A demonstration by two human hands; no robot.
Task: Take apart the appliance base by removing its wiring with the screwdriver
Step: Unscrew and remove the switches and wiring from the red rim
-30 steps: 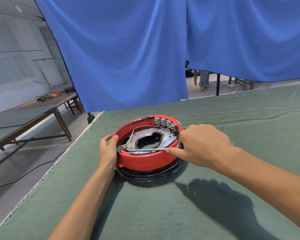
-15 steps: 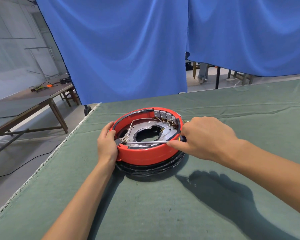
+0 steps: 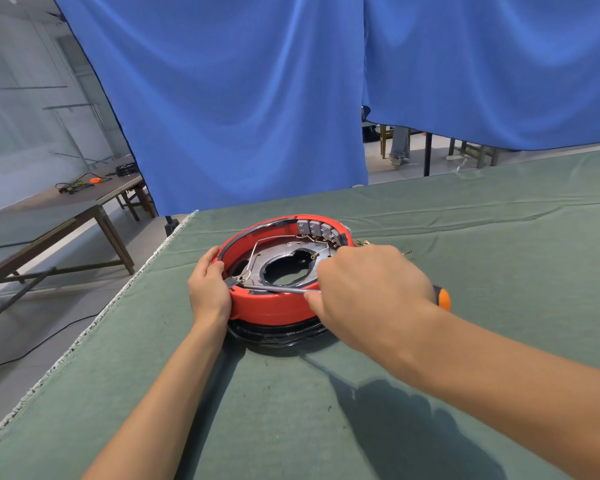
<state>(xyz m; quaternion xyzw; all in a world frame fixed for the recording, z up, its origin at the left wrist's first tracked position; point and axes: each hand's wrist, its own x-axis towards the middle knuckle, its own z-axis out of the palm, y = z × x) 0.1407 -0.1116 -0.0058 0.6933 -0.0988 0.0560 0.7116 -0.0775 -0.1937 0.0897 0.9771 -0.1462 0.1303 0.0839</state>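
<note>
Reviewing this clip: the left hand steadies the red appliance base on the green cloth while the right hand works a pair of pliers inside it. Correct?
Not quite. The head view shows the right hand holding a screwdriver, not pliers. The left hand does steady the appliance base.

Blue curtain (image 3: 243, 98), wooden table (image 3: 66, 209), perhaps concrete floor (image 3: 32, 337).

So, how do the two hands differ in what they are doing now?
The left hand grips the red base at its left rim, bracing it; the right hand holds the screwdriver. The left hand sits beside the base; the right hand reaches over its right side. Both are bare and closed on something.
</note>
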